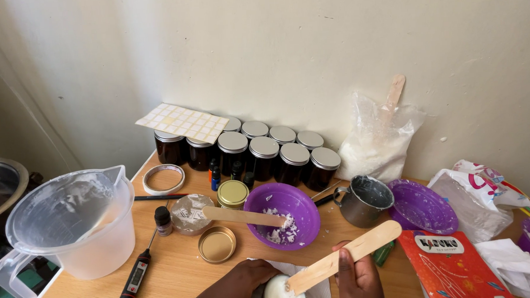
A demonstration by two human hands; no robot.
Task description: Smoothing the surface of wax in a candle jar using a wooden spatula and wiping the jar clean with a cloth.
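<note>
Your right hand [356, 276] is clamped on the flat wooden spatula [342, 257]; left hand [237, 284] wraps the small white-filled jar [283, 292] at 6 o'clock on the worktop [175, 269]. Keep the jar steady and press gently.

Purple bowl [290, 204] at centre, white flakes inside. Purple plate [422, 207] at 3 o'clock. Pale tan wooden spatula [339, 258] at 5 o'clock. Dark brown jars [264, 158] with silver lids at 12 o'clock. Red box [451, 269], white-and-black label, at 4 o'clock. Frosted clear jug [74, 223] at 9 o'clock. Black thermometer [137, 277] at 7 o'clock. Gold lid [216, 244]. Light wooden table [175, 281]. Cream wall [273, 49].
</note>
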